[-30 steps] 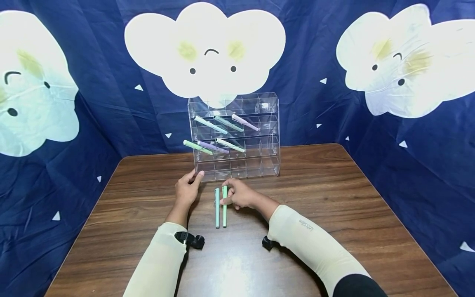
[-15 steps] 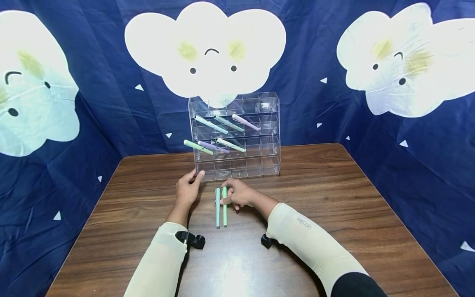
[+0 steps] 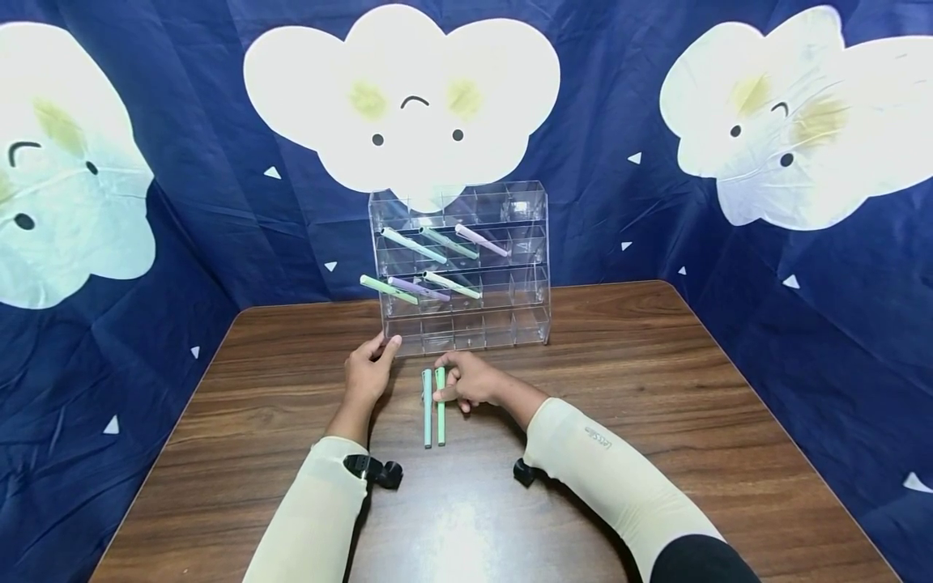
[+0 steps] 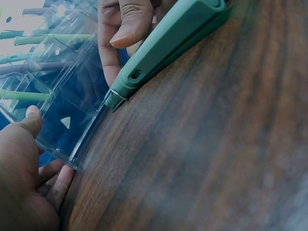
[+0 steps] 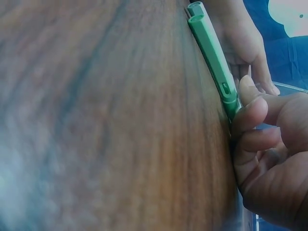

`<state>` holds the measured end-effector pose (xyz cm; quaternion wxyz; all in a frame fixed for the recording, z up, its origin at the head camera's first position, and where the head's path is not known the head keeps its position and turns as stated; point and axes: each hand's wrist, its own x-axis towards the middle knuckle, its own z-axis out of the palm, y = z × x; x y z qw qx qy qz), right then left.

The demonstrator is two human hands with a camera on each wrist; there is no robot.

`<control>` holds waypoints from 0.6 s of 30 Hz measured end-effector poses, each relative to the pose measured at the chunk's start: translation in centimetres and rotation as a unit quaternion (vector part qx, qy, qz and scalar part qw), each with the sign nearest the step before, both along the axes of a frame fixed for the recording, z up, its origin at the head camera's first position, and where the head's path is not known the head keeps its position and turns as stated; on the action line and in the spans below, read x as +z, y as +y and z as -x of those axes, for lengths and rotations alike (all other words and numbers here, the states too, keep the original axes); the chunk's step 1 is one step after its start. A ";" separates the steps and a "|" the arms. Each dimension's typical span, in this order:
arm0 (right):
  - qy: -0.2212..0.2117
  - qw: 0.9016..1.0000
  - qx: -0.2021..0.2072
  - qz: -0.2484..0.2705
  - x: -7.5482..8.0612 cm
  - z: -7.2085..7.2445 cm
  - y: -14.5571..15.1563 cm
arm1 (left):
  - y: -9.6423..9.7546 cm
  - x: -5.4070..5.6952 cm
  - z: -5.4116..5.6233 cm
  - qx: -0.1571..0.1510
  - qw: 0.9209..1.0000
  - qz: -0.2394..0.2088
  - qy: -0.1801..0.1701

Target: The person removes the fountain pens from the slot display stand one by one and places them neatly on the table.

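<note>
My left hand (image 3: 368, 374) grips the lower left corner of a clear acrylic display rack (image 3: 501, 332), thumb in front and fingers behind, as the left wrist view also shows. Two capped pens lie side by side on the table before the rack. The nearer to my right hand (image 3: 472, 382) is a bright green pen (image 3: 440, 427); thumb and forefinger pinch it near its far end. Just left of it lies a pale blue-green pen (image 3: 428, 417), untouched, its clip (image 4: 118, 97) seen in the left wrist view. The right fingers partly hide the green pen's far end.
Several pens rest slanted on the rack's two middle tiers, among them a white pen (image 3: 452, 285) and a purple pen (image 3: 419, 289). The brown wooden table (image 3: 627, 389) runs back to a dark blue curtain (image 3: 605, 235) behind the rack.
Almost nothing differs. The green pen's far end has shifted very slightly toward me under the right fingers; the left hand stays on the rack.
</note>
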<state>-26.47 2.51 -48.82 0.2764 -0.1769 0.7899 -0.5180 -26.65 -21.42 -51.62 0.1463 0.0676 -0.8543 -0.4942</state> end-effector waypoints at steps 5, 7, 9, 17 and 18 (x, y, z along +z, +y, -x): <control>-0.002 1.000 0.005 0.003 0.1 0.0 0.2 | 0.0 -0.1 0.0 0.000 1.000 -0.002 0.002; 0.002 1.000 0.005 0.002 0.2 0.1 0.3 | 0.0 0.0 0.0 0.000 1.000 -0.004 0.003; 0.003 1.000 0.004 0.004 0.3 0.1 0.5 | 0.0 0.0 0.0 0.001 1.000 -0.004 0.004; 0.015 1.000 0.006 0.009 1.7 0.5 1.4 | 0.1 -0.2 0.1 0.004 1.000 -0.010 0.011; 0.020 1.000 0.009 0.011 1.9 0.6 1.5 | 0.0 -0.2 0.1 0.004 1.000 -0.013 0.013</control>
